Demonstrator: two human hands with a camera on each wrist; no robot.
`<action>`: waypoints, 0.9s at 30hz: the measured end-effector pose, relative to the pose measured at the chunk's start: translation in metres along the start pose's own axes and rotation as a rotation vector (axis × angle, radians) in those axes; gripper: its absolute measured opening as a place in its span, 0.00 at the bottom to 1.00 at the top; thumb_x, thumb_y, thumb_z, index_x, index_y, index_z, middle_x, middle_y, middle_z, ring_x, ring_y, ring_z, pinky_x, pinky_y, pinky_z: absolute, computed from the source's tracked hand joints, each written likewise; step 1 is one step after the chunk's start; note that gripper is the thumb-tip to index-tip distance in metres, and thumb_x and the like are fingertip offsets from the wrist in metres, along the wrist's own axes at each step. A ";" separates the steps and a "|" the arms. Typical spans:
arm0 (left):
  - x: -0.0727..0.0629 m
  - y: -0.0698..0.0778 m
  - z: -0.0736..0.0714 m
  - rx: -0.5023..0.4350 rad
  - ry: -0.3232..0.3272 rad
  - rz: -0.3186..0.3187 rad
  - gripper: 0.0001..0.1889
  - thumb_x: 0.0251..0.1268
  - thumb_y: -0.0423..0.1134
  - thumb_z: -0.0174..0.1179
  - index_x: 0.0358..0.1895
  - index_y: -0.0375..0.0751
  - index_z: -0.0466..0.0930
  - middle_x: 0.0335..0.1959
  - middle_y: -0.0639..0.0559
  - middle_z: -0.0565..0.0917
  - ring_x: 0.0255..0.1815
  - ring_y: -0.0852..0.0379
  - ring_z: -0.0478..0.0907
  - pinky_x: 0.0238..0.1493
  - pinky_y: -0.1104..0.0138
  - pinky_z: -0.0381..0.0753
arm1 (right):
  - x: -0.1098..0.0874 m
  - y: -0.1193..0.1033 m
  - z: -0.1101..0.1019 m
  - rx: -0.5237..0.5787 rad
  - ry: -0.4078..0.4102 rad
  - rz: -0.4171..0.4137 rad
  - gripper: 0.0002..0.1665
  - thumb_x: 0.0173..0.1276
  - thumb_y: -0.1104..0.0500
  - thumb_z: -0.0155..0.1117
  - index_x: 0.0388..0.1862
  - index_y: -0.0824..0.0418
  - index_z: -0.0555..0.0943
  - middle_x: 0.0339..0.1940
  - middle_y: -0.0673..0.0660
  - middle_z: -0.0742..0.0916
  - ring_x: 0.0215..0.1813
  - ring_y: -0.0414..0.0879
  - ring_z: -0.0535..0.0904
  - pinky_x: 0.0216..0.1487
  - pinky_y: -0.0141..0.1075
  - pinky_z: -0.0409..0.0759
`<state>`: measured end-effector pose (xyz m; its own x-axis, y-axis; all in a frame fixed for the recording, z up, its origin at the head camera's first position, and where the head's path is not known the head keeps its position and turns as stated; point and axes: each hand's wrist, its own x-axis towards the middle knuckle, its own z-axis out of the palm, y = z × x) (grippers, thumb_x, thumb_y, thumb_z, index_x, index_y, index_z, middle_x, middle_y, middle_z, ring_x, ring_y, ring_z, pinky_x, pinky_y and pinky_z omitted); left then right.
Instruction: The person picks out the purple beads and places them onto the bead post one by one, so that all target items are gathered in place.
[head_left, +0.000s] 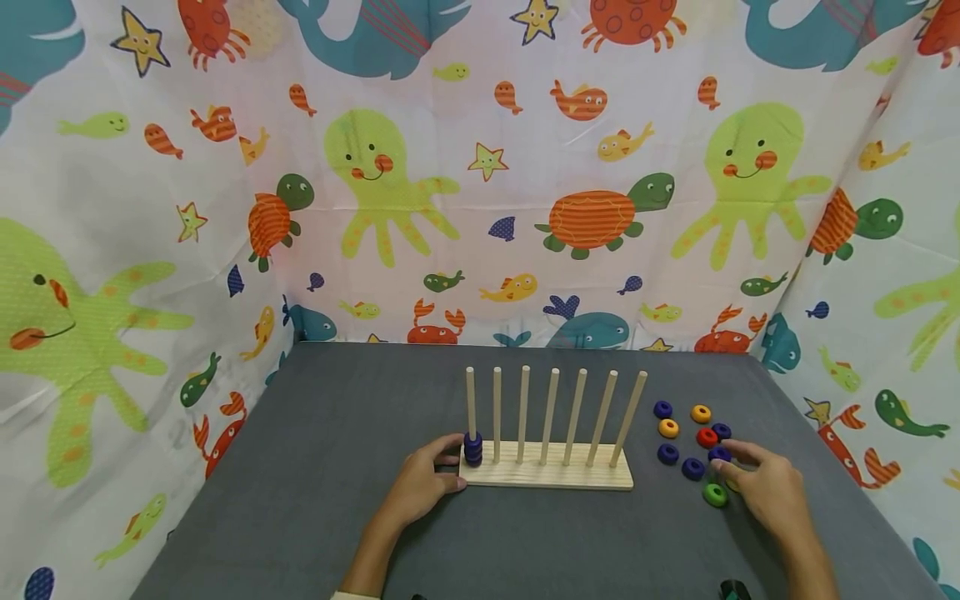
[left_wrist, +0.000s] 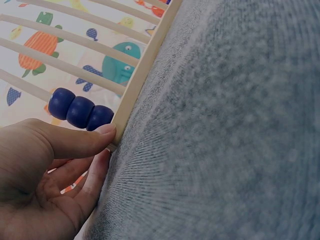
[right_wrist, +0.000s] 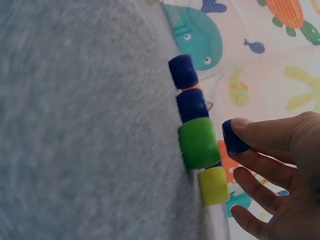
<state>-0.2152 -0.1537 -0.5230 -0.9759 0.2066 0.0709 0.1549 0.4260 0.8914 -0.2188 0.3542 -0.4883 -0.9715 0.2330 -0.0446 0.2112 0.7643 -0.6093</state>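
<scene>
A wooden stand (head_left: 547, 477) with several upright pegs rests on the grey table. Three blue beads (left_wrist: 80, 112) are stacked on its leftmost peg. My left hand (head_left: 422, 483) grips the left end of the base, thumb along the front edge. Over the loose beads at the right, my right hand (head_left: 772, 493) pinches a blue bead (right_wrist: 234, 137) between thumb and index finger, lifted off the table. Its other fingers are spread apart. Close below it are a green bead (head_left: 715, 495) and a yellow bead (right_wrist: 214, 185), the latter mostly covered by the hand in the head view.
More loose beads lie right of the stand: blue (head_left: 693, 468), red (head_left: 707, 437) and orange-yellow (head_left: 668, 428). A dark object (head_left: 734, 590) shows at the bottom edge near the right forearm. A curtain (head_left: 480, 208) printed with sea animals surrounds the table's back and sides.
</scene>
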 end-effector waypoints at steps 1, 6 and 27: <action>0.000 0.000 0.000 0.001 0.000 -0.003 0.35 0.60 0.27 0.73 0.73 0.38 0.76 0.70 0.37 0.80 0.64 0.41 0.83 0.60 0.48 0.84 | -0.001 -0.002 -0.001 -0.002 0.008 -0.003 0.37 0.76 0.46 0.70 0.71 0.71 0.77 0.68 0.80 0.78 0.71 0.79 0.68 0.67 0.75 0.64; 0.000 0.001 0.001 0.001 0.003 0.000 0.35 0.60 0.26 0.73 0.73 0.37 0.76 0.70 0.36 0.80 0.63 0.40 0.84 0.59 0.47 0.84 | -0.007 -0.014 -0.004 -0.011 0.050 -0.041 0.37 0.77 0.43 0.67 0.71 0.70 0.77 0.68 0.79 0.78 0.71 0.78 0.68 0.66 0.75 0.65; 0.001 0.001 -0.001 -0.006 0.001 -0.009 0.34 0.61 0.27 0.73 0.73 0.39 0.76 0.70 0.38 0.80 0.63 0.42 0.84 0.60 0.49 0.85 | -0.021 -0.073 -0.009 0.064 0.249 -0.320 0.31 0.79 0.44 0.66 0.68 0.65 0.82 0.59 0.72 0.85 0.57 0.68 0.81 0.53 0.64 0.81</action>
<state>-0.2164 -0.1539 -0.5221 -0.9773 0.2023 0.0634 0.1456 0.4227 0.8945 -0.2132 0.2987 -0.4356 -0.9296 0.1340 0.3435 -0.1122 0.7847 -0.6097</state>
